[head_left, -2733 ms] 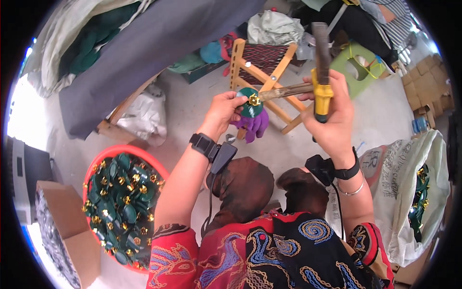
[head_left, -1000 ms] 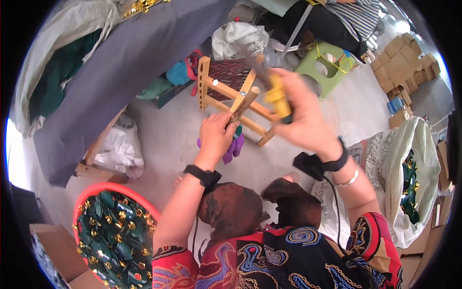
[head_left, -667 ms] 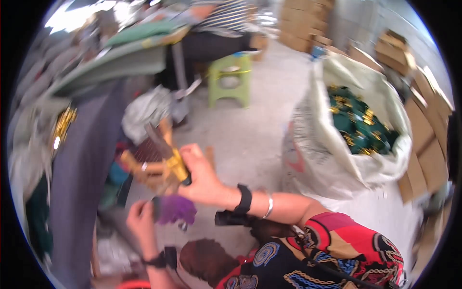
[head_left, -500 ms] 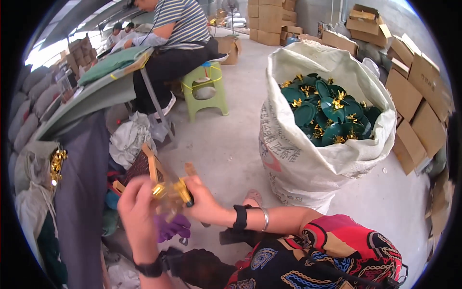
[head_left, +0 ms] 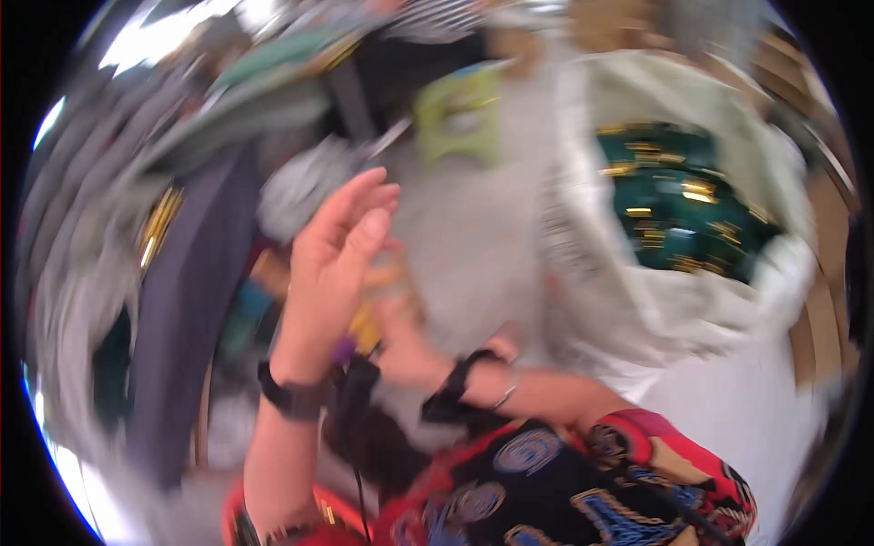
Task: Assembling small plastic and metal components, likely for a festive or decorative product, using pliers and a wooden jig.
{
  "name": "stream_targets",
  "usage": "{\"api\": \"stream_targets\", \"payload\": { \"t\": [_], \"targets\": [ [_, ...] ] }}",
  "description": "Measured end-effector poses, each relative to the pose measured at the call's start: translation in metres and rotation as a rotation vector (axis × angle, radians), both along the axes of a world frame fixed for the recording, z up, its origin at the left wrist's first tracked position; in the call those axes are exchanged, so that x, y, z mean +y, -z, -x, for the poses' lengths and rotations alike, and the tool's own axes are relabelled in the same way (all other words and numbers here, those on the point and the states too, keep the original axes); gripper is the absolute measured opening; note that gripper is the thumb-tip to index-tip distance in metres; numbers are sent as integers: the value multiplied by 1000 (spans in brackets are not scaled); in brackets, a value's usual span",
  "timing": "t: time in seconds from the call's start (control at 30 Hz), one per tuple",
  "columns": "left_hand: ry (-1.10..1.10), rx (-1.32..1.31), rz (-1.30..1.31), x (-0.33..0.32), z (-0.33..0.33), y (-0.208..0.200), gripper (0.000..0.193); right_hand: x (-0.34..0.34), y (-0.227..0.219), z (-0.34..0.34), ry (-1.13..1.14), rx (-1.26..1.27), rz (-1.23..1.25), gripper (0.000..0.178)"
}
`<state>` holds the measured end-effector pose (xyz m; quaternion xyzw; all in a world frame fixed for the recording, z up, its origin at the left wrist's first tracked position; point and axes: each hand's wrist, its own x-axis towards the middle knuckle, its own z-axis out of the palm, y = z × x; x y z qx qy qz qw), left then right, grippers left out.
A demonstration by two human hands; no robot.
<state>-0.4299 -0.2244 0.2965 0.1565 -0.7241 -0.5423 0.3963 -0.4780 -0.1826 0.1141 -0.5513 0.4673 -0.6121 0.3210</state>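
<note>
Left of centre, the left hand (head_left: 330,273) stands upright, thumb parted from its extended fingers; just beside it, the blurred right hand (head_left: 405,341) grips a partly hidden yellow tool (head_left: 366,332). At right, gold-trimmed green discs (head_left: 660,200) lie in a white sack (head_left: 674,316).

Yellow tool handle (head_left: 366,329), green-and-gold pieces (head_left: 678,211), white sack (head_left: 669,318)

One left hand (head_left: 326,273), one right hand (head_left: 402,335), one yellow handle (head_left: 366,329), two black wristbands (head_left: 296,400), one green stool (head_left: 431,123); many green discs (head_left: 669,196), too blurred for counting.
</note>
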Motion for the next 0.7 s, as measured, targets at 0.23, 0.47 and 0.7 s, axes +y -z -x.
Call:
{"api": "stream_targets", "payload": {
  "t": [0.23, 0.47, 0.7],
  "targets": [
    [-1264, -440, -39, 67, -338, 108, 29, -9, -18, 55, -132, 18, -126, 45],
    [-1378, -973, -535, 262, -399, 230, 27, -19, -10, 17, -261, -78, -301, 48],
    [-1209, -1389, -312, 248, -365, 309, 30, -9, -11, 4, -271, 23, -303, 49]
  ]
}}
